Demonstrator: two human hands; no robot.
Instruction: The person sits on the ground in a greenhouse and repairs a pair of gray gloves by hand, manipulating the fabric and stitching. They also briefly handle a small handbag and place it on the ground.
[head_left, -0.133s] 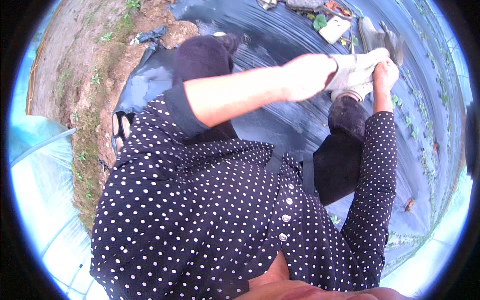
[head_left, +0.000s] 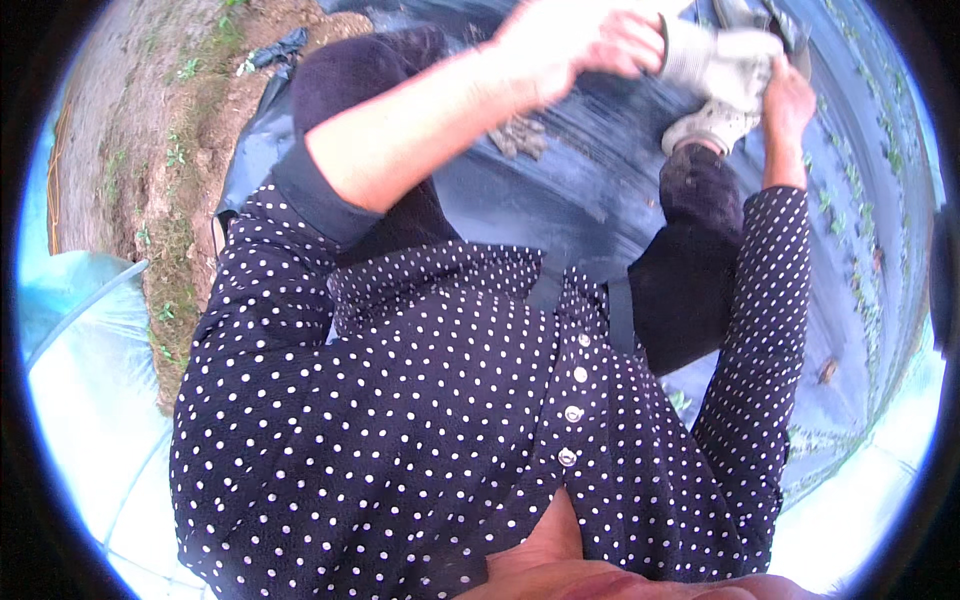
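Both my arms reach forward to the top of the head view. My left hand (head_left: pixel 590 40) is closed on the ribbed cuff of a white work glove (head_left: pixel 725 55). My right hand (head_left: pixel 790 95), bare, holds the other end of that glove from the right. Just below the glove lies a second whitish piece (head_left: pixel 700 128), a glove or a shoe; I cannot tell which. My knees in dark trousers (head_left: pixel 690 180) are bent under the hands. A dark shirt with white dots (head_left: pixel 420 420) fills the lower half of the picture.
Black plastic sheeting (head_left: pixel 580 200) covers the ground in front, with a clump of soil (head_left: pixel 520 135) on it. A strip of bare earth with weeds (head_left: pixel 170 170) runs along the left. Clear plastic film (head_left: pixel 80 330) lies at lower left. Small seedlings (head_left: pixel 860 250) dot the right side.
Both hands and the glove sit higher in the picture than a moment ago, and the litter at the top has slid out of view. The grips look the same.
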